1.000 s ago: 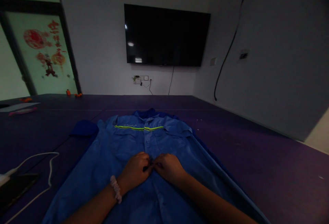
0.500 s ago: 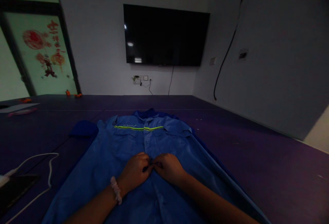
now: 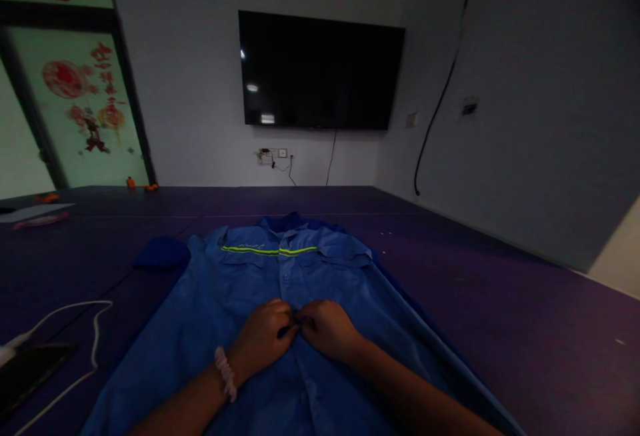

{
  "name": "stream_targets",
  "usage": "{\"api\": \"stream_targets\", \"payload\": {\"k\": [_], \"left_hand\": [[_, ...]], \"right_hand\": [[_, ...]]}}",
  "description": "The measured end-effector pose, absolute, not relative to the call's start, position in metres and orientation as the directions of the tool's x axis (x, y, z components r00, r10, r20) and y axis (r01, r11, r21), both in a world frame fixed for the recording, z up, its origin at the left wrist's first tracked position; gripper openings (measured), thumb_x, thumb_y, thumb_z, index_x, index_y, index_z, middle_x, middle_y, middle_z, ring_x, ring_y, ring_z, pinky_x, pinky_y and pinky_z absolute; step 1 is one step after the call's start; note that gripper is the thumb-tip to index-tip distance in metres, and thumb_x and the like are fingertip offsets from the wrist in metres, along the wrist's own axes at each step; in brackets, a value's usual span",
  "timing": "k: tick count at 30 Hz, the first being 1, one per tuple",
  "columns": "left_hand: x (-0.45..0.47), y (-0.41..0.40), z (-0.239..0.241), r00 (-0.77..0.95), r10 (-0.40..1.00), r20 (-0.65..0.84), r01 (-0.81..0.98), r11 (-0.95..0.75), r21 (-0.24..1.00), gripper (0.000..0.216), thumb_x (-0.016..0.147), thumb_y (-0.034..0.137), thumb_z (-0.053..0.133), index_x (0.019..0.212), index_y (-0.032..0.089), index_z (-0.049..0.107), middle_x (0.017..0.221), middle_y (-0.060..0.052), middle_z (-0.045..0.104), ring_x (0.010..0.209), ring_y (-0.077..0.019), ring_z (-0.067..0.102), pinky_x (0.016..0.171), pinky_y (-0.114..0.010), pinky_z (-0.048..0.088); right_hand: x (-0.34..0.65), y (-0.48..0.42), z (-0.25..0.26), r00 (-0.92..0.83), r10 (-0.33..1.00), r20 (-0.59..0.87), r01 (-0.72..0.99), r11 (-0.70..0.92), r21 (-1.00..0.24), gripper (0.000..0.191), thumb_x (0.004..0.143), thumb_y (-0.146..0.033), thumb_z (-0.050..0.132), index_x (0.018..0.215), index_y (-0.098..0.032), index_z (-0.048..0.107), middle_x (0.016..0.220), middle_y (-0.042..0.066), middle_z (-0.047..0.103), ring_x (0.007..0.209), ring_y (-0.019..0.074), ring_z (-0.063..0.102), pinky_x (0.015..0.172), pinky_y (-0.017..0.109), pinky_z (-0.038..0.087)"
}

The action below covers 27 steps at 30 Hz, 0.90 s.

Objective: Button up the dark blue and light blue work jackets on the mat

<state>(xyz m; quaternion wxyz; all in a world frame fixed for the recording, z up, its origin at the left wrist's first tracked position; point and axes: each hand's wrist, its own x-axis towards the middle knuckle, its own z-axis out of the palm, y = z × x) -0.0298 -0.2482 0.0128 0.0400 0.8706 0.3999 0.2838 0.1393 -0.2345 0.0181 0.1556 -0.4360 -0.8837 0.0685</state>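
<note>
A blue work shirt [image 3: 225, 289] with a yellow-green stripe across the chest lies spread out, its collar away from me. My left hand [image 3: 265, 333], a pink scrunchie [image 3: 225, 374] at its wrist, pinches the front placket near the shirt's middle. Meeting it fingertip to fingertip, my right hand [image 3: 327, 329] grips the same placket from the other side. Both hands are closed. Whatever sits between the fingertips is too dark and small to make out. A button [image 3: 285, 277] shows on the placket above the hands.
The shirt lies on a purple surface [image 3: 500, 329]. To its left are a dark blue folded cloth piece [image 3: 161, 253], a white cable [image 3: 95, 336] and a dark phone-like slab [image 3: 35, 369]. A television [image 3: 320, 73] hangs on the far wall; a black cable [image 3: 440, 103] dangles at right.
Both hands stay at the same place on the placket, with only slight finger movement. The view has shifted very slightly.
</note>
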Motion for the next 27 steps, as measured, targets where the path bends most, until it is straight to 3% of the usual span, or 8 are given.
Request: {"api": "stream_targets", "payload": {"k": [12,27], "left_hand": [[-0.0305,-0.247,0.0122,0.545,0.718,0.433,0.669,-0.684,0.291,0.019,0.078,0.018,0.051,0.063,0.016,0.063,0.073,-0.004,0.06,0.073,-0.0137,0.054,0.066,-0.025,0.041],[-0.0284,-0.2461,0.0121,0.542,0.73,0.416,0.677,-0.673,0.297,0.02,0.077,0.016,0.052,0.058,0.015,0.06,0.068,-0.003,0.057,0.07,-0.0129,0.052,0.063,-0.024,0.039]], "right_hand": [[0.1384,-0.236,0.0191,-0.555,0.801,0.224,0.756,0.598,-0.265,0.019,0.071,-0.018,0.045,0.074,-0.018,0.064,0.076,0.003,0.068,0.068,0.0145,0.059,0.054,0.022,0.027],[0.1378,-0.2361,0.0218,-0.541,0.82,0.186,0.776,0.572,-0.266,0.02,0.071,-0.017,0.048,0.078,-0.019,0.066,0.077,0.002,0.068,0.068,0.0139,0.059,0.055,0.022,0.03]]}}
